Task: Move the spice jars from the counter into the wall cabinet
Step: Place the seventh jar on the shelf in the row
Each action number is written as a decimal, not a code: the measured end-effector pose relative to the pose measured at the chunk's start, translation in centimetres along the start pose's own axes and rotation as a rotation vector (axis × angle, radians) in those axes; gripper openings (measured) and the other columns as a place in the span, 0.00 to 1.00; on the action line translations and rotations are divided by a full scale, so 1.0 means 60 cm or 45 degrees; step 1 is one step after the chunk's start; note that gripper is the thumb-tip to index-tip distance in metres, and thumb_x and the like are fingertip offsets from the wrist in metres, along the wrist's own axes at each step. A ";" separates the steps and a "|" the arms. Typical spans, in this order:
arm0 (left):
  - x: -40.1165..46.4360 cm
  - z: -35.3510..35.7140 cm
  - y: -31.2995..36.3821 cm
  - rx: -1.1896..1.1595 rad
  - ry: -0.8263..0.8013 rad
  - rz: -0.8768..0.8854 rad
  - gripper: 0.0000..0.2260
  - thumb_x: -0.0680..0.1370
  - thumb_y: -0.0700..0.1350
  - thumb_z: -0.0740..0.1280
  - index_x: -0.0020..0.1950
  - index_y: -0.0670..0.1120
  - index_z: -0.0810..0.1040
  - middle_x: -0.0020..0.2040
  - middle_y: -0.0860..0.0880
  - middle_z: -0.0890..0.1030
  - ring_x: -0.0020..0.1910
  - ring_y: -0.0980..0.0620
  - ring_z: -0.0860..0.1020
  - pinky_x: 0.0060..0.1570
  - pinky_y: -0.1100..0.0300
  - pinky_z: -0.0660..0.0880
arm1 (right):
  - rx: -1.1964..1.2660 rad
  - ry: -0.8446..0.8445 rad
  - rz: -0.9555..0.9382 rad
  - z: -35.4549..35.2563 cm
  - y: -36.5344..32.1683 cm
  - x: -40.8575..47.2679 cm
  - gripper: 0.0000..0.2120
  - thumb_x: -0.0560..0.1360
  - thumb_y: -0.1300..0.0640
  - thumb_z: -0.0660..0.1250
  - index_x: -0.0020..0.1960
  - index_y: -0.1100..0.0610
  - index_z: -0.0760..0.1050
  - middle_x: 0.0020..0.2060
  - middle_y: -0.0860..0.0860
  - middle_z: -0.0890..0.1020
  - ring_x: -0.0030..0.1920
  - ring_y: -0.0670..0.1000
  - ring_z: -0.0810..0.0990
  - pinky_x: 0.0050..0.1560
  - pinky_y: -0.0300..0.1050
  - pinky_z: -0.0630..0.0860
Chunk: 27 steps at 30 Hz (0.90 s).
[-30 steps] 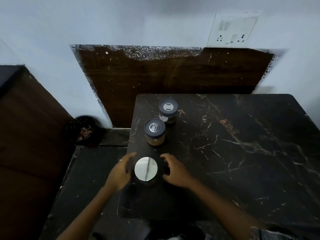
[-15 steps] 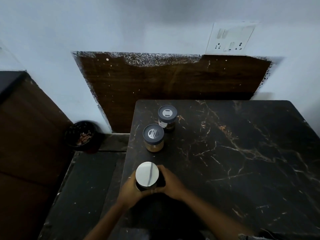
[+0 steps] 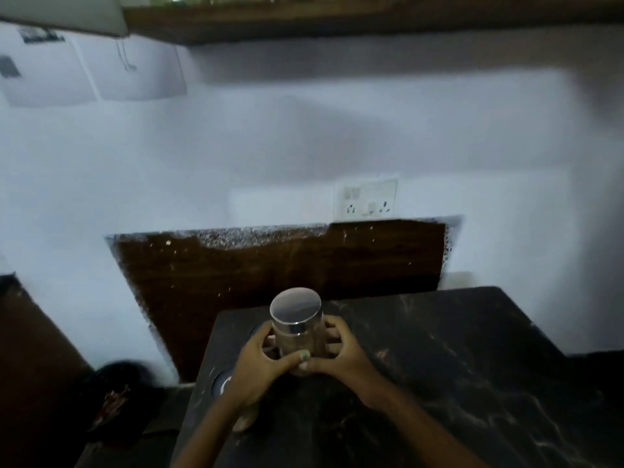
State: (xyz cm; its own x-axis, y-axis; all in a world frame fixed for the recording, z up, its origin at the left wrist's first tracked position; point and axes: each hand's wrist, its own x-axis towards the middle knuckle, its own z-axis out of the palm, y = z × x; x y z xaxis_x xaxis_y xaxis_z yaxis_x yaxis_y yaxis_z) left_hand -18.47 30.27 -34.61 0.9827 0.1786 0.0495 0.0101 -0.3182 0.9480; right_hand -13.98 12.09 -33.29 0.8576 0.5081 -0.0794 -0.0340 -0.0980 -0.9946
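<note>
Both hands have closed on the steel-lidded jar (image 3: 297,327) and raised it off the counter (image 3: 456,366); a second ago they only flanked it, and the view has since tilted up toward the wall.

Counter: dark marbled slab, below and around the grip. Cabinet (image 3: 304,15): its wooden underside runs along the top of the view, well above the grip and beyond it. Socket plate (image 3: 366,199): on the wall, above and right of the grip.

Jar: upright, held clear of the counter. Left hand (image 3: 260,363) curls round its left side; right hand (image 3: 341,358) curls round its right side; the thumbs meet across the near face. Grip is firm, wrapping the glass body, not the lid.

Other jars: one grey lid (image 3: 221,383) shows below and left of the grip, mostly hidden by the left wrist. A second lid edge shows just left of the grip, blurred.

Procedure, as judged:
- Keep the jar vertical during the lift.
- Keep the grip on the body; the lid may be loose.
- Raise straight up before reaching forward, to clear the jars beneath.
- Whether the cabinet is open cannot be told; one hand may be needed to open it.
</note>
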 end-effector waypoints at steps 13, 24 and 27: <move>0.165 0.211 0.366 -0.326 -0.037 0.445 0.18 0.69 0.54 0.70 0.56 0.48 0.80 0.52 0.50 0.84 0.52 0.55 0.82 0.45 0.67 0.77 | 1.082 -0.228 -0.224 -0.287 -0.207 0.020 0.33 0.61 0.51 0.79 0.64 0.52 0.74 0.62 0.58 0.78 0.61 0.59 0.78 0.52 0.60 0.77; 0.211 0.254 0.458 -0.365 -0.113 0.525 0.22 0.68 0.55 0.69 0.58 0.47 0.78 0.52 0.49 0.84 0.52 0.54 0.82 0.45 0.66 0.77 | 1.504 -0.187 -0.341 -0.321 -0.273 0.029 0.34 0.58 0.52 0.82 0.60 0.61 0.77 0.57 0.61 0.81 0.52 0.59 0.82 0.45 0.50 0.81; 0.220 0.256 0.472 -0.374 -0.097 0.563 0.26 0.65 0.57 0.71 0.60 0.48 0.73 0.53 0.49 0.83 0.53 0.52 0.81 0.47 0.64 0.78 | 1.544 -0.175 -0.432 -0.315 -0.285 0.034 0.28 0.69 0.63 0.69 0.68 0.61 0.69 0.61 0.61 0.78 0.59 0.60 0.80 0.52 0.54 0.79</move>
State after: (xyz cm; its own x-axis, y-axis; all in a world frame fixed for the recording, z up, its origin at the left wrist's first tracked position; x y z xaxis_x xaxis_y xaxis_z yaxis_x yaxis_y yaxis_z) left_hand -2.36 9.34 -11.92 0.8924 0.0148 0.4511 -0.4490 -0.0721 0.8906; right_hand -1.94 -1.40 -15.19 0.8578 0.4452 0.2567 -0.3328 0.8619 -0.3826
